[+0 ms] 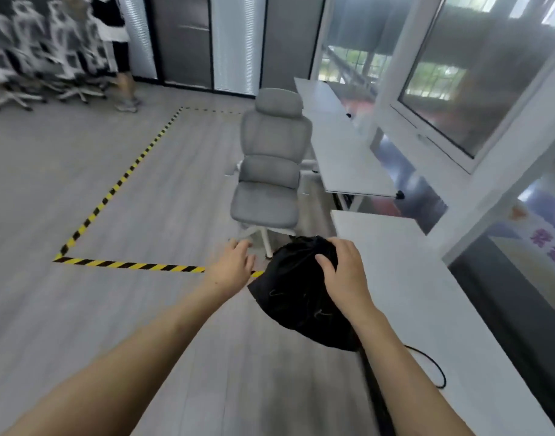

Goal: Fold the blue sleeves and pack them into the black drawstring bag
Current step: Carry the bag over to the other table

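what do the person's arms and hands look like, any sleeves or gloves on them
Both arms are bare along all that shows, with no sleeves in view. The left hand and right hand wear no gloves, and no rings, watch or wristband can be seen.

right hand [345, 275] gripping black drawstring bag [296, 297], left hand [233, 267] open

Just one camera here, strapped to the person's head, wide-angle so the edges bend a lot. It looks forward and down, angled a bit across the room. Both forearms reach in from the near edge, so the hands sit close and low in the middle. The white worktop [427, 294] runs along the right side, the grey chair [271, 158] sits mid-distance, the striped floor tape [112, 190] stretches left, and the far wall is blurred.
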The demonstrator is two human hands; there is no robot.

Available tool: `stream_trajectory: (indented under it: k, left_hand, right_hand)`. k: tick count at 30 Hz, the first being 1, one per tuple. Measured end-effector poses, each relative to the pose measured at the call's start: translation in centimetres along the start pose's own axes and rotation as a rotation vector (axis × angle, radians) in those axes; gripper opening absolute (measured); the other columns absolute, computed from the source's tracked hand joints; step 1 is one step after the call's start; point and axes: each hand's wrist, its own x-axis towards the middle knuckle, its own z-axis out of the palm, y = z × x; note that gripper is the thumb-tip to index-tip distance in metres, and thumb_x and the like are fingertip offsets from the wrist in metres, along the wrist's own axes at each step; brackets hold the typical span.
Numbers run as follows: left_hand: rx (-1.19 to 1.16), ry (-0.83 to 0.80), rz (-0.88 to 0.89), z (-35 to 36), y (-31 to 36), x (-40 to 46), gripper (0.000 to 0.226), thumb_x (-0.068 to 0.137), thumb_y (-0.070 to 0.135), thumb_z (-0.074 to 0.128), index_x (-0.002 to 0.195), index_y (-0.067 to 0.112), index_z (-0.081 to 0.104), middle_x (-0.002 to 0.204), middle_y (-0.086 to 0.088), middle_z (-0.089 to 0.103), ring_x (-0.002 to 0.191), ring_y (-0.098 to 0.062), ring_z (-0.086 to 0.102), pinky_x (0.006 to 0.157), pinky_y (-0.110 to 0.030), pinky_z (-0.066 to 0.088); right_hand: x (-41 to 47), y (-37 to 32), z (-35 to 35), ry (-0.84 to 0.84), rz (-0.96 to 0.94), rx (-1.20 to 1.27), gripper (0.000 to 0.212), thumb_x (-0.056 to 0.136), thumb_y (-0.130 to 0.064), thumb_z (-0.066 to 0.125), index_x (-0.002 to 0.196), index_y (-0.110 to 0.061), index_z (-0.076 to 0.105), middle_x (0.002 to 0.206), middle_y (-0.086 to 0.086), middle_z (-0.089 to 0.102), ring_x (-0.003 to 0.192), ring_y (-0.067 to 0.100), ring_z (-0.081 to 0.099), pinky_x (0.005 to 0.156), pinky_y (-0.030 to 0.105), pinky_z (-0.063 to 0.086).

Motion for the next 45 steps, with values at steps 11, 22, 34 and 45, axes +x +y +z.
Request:
stream_trajectory:
  k: [11, 22, 34, 45]
  left_hand:
    - [0.047, 0.183, -0.488, -14.6, -27.3, -2.3, 0.035, 0.105, 0.035, 0.038, 0.136, 0.022, 0.05, 0.137, -0.001, 0.05, 0.113, -0.029, 0.059, 0.087, -0.044, 0.051]
    - [0.128, 0.391, -0.967, -27.5, -48.7, -6.2, 0.038, 0.106, 0.034, 0.039, 0.139, 0.021, 0.051, 0.139, -0.005, 0.052, 0.127, -0.03, 0.052, 0.097, -0.043, 0.047]
    - [0.201, 0.599, -1.365, -41.0, -66.0, -17.5, 0.04, 0.106, 0.037, 0.034, 0.139, 0.02, 0.05, 0.139, -0.004, 0.052, 0.126, -0.029, 0.051, 0.091, -0.045, 0.047]
    - [0.17, 0.625, -1.369, -55.3, -87.0, -26.6, 0.043, 0.107, 0.039, 0.033, 0.143, 0.021, 0.048, 0.143, -0.002, 0.049, 0.126, -0.026, 0.052, 0.091, -0.043, 0.048]
  right_hand:
    - [10.0, -20.6, 26.6, -0.386, -0.315, 0.154, 0.035, 0.102, -0.029, 0.062, 0.131, -0.011, 0.057, 0.119, -0.002, 0.052, 0.108, 0.008, 0.048, 0.095, 0.021, 0.035]
    - [14.9, -43.4, 51.7, -0.767, -0.664, 0.369, 0.031, 0.1, -0.022, 0.064, 0.13, -0.012, 0.061, 0.113, -0.009, 0.056, 0.108, 0.01, 0.051, 0.093, 0.017, 0.035]
    - [10.2, -70.1, 71.7, -1.042, -0.959, 0.524, 0.032, 0.102, -0.019, 0.059, 0.134, -0.013, 0.06, 0.125, -0.004, 0.06, 0.115, 0.008, 0.05, 0.101, 0.021, 0.036]
    - [1.2, -92.7, 86.0, -1.07, -1.004, 0.597, 0.029, 0.102, -0.016, 0.059, 0.131, -0.016, 0.061, 0.121, -0.01, 0.061, 0.108, -0.003, 0.049, 0.092, -0.002, 0.029]
